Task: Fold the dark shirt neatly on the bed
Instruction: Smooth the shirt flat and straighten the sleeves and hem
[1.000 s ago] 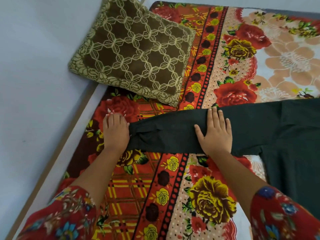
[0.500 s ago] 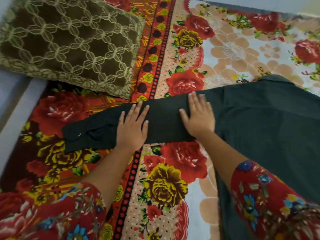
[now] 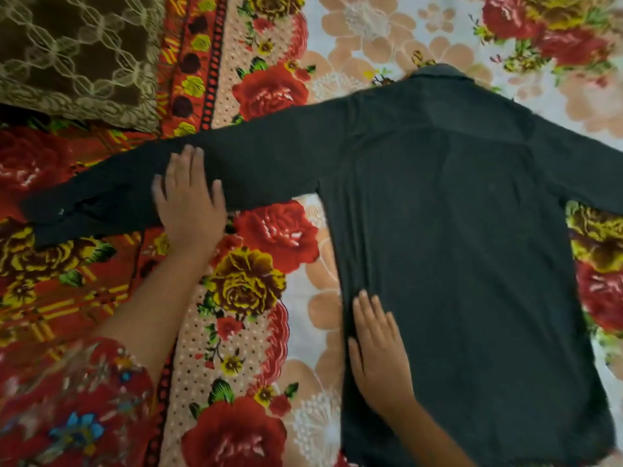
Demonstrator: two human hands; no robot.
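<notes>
The dark shirt lies flat and back-up on the floral bed sheet, collar at the top, both sleeves spread out sideways. Its left sleeve stretches toward the left edge with the cuff near the sheet's red border. My left hand rests palm-down on that sleeve, fingers apart. My right hand lies flat on the shirt's left side seam, low on the body. Neither hand grips the cloth.
A brown cushion with a pale lattice pattern sits at the top left, just above the sleeve. My red floral sleeve fills the bottom left corner. The shirt's right sleeve runs out of view at the right edge.
The view swung right, bringing the whole shirt body into sight. My left hand slid from the cuff along the sleeve toward the shoulder. My right hand left the sleeve for the shirt's side.
</notes>
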